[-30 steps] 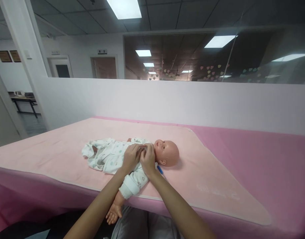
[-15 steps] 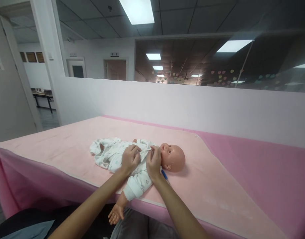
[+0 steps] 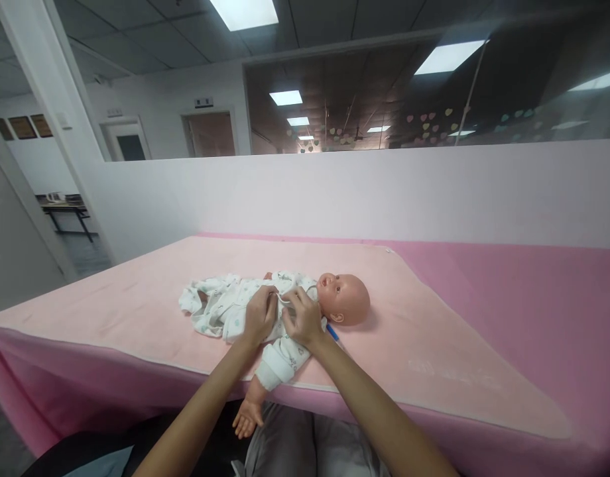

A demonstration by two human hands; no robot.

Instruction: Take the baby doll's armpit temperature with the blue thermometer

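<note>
A baby doll (image 3: pixel 352 299) lies on its back, head to the right, dressed in a white patterned baby outfit (image 3: pixel 218 308). My left hand (image 3: pixel 260 315) is at the doll's chest, fingers closed on the edge of the outfit. Close beside it, my right hand (image 3: pixel 302 318) pinches the outfit's front just below the doll's neck. A thin white strip of the cloth shows between the two hands. What exactly is under the fingertips is too small to tell. The doll's near arm (image 3: pixel 255 397) hangs over the front edge of the table.
A pale pink mat (image 3: pixel 424 351) lies over a darker pink cover (image 3: pixel 514 298) on the table. A blue pen-like object (image 3: pixel 333 332) lies by the doll's shoulder, partly under my right forearm. A white wall (image 3: pixel 335 199) with a window stands behind the table.
My right hand has shifted left along the doll's chest, away from the neck, closer to my left hand. The doll's hanging arm has moved slightly right. The camera view has tilted.
</note>
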